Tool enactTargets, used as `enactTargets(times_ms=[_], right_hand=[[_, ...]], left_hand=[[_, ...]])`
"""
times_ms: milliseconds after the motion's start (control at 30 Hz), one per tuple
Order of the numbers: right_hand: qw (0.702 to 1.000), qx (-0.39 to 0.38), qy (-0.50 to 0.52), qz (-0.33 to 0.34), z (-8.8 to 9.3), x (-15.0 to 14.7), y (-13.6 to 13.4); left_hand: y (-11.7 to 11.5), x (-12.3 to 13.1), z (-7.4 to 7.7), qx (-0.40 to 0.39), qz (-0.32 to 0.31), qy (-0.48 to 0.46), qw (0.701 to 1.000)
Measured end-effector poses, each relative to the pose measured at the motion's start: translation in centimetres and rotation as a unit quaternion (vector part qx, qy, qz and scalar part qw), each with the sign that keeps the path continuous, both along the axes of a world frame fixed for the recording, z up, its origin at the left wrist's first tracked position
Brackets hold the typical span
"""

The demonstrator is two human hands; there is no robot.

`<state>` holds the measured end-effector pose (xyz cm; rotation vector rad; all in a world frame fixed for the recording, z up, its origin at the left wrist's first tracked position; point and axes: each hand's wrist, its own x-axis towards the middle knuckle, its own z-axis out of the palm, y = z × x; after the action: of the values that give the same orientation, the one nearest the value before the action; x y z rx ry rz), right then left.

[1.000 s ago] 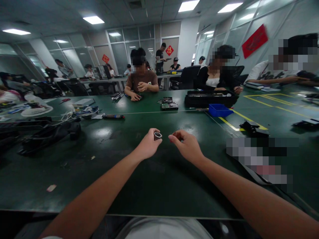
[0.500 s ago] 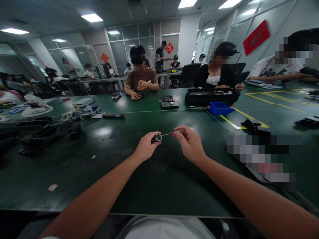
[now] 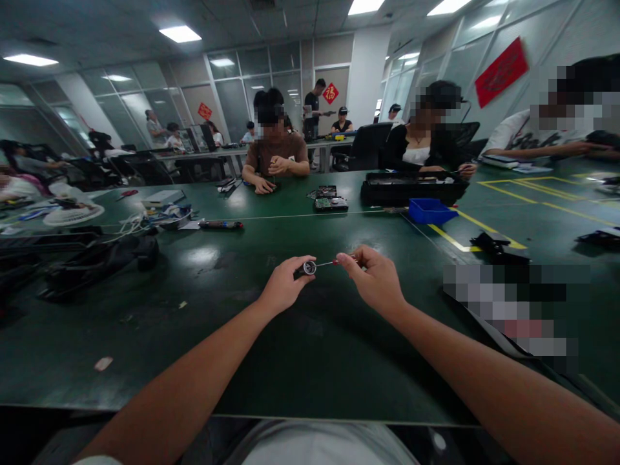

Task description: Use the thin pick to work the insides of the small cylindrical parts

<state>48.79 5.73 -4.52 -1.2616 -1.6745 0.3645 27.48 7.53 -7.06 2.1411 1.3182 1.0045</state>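
Note:
My left hand point(image 3: 283, 284) is closed around a small dark cylindrical part point(image 3: 308, 267) with a shiny ring at its open end, held above the green table point(image 3: 271, 361). Just to its right, my right hand point(image 3: 375, 278) pinches a thin screwdriver point(image 3: 334, 261) with a reddish handle. The slim metal shaft points left and its tip sits at the ring of the cylinder. Both hands hover near the table's middle, a little apart.
A blue bin point(image 3: 429, 210) and a long black case point(image 3: 411, 188) lie far right. Circuit boards point(image 3: 329, 199) sit across the table. Black bags and cables point(image 3: 97, 258) crowd the left. Black parts point(image 3: 494, 248) lie right. Other people sit at the far side.
The right hand brought the screwdriver out and aimed its tip into the ringed end of the cylinder. The left hand tilted the cylinder toward the right hand.

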Motion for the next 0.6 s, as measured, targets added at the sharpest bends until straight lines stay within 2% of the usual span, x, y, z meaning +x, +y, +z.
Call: enactTargets(times_ms=[67,233,467,600], right_hand=[[1.000,-0.001,-0.005,0.003,0.10,0.01,-0.03],[0.996,-0.003,0.020,0.089,-0.21,-0.13,0.00],[0.998,-0.027,-0.003,0.063,-0.21,0.06,0.15],[0.995,-0.025,0.071,0.068,-0.72,-0.17,0.25]], left_hand=[[-0.03,-0.02,0.00,0.003,-0.002,0.001,1.000],[0.11,-0.19,-0.24,0.012,-0.009,0.011,1.000],[0.02,-0.14,-0.06,0.019,-0.014,0.035,0.999],[0.04,-0.04,-0.02,0.010,-0.005,0.035,0.999]])
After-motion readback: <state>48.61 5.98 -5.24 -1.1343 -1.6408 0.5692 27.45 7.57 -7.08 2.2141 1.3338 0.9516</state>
